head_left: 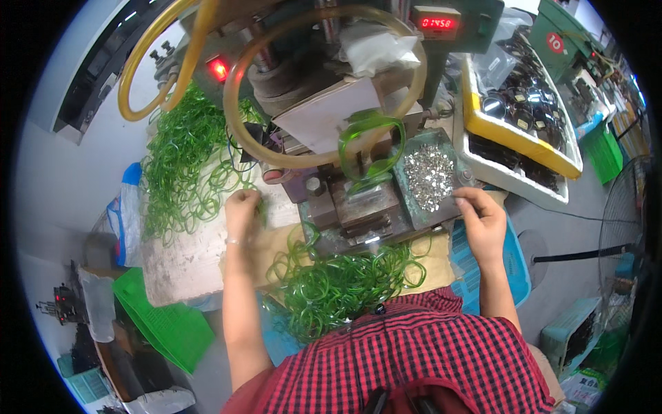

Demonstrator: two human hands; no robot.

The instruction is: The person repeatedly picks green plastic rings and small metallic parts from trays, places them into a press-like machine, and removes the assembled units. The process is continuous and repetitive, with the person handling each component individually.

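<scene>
My left hand [243,212] is closed over the pale board, its fingers pinched on a blurred green plastic ring, mostly hidden. A big heap of green plastic rings [183,159] lies beyond it. My right hand [483,222] is pinched beside a tray's right edge; whatever its fingertips hold is too small to make out. Small shiny metal pieces [429,176] fill that tray [407,196]. Between my hands is a press's metal block [365,207], with larger clear green loops [372,148] standing above it. More green rings [324,290] are piled close to my body.
The press column [276,86] rises ahead, with a yellowish hose [231,110] looping in front. White foam boxes [514,176] of dark parts stand at the right. A blue basket [514,269] sits below my right forearm. A green crate [162,321] is at the lower left.
</scene>
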